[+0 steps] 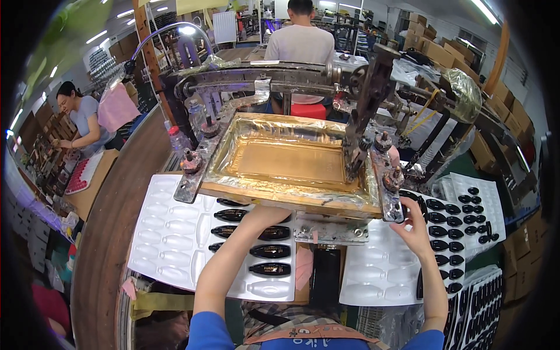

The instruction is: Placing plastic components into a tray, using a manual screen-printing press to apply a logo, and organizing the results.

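A screen-printing press holds a wooden-framed screen (291, 160) with gold ink film across it, above the bench. My left hand (274, 216) reaches beneath the screen's front edge; its fingers are hidden there. Under that forearm is a white moulded tray (169, 233) with glossy black oval pieces (270, 251) bearing gold print. My right hand (413, 227) is at the press's right metal bracket (393, 211), thumb and forefinger curved apart. Close to its fingertips are black pieces in a second white tray (373, 271). A metal base plate (331, 231) shows below the screen.
More black pieces (446, 233) fill trays on the right, with further loaded trays (478, 309) lower down. A dark metal arm (370, 105) rises over the screen. One person (300, 44) sits ahead, another (87, 119) works at left. Cardboard boxes (443, 49) are stacked back right.
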Tool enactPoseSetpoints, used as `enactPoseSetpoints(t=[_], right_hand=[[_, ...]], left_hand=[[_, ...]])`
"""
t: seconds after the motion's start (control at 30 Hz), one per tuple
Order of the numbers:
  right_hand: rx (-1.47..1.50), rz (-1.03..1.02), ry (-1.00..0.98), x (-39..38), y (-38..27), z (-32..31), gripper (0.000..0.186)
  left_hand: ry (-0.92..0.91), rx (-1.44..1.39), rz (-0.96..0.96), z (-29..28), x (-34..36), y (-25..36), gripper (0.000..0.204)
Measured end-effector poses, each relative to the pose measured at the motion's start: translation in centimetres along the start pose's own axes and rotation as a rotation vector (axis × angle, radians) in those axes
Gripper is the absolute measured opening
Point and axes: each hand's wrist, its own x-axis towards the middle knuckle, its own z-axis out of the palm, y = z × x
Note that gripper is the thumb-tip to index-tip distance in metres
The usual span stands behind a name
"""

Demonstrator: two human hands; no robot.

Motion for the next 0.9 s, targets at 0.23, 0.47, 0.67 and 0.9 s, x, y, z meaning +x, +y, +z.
enactPoseSetpoints(t=[0.23,0.47,0.67,0.9], right_hand=[[0.185,-0.106,-0.166,1.3,-4.6,3.8,0.049],[-0.135,-0.243,-0.210,2.5,-8.0,7.6,0.047],[-0.129,-0.237,-0.293,0.6,-1.4,5.9,0.040],[-0.427,-0.059,0.026,4.0,17.9,1.9,0.037]], left_hand=[[0.126,-0.503,-0.148,0.6,2.1,-5.7,0.021],[0.275,-0.448,-0.373,-4.5,-2.0,-1.7,0.014],[0.421,-0.316,-0.654,-6.7,-16.6,0.9,0.008],[0.433,-0.450,-0.948,-2.5,-23.6,2.5,0.011]])
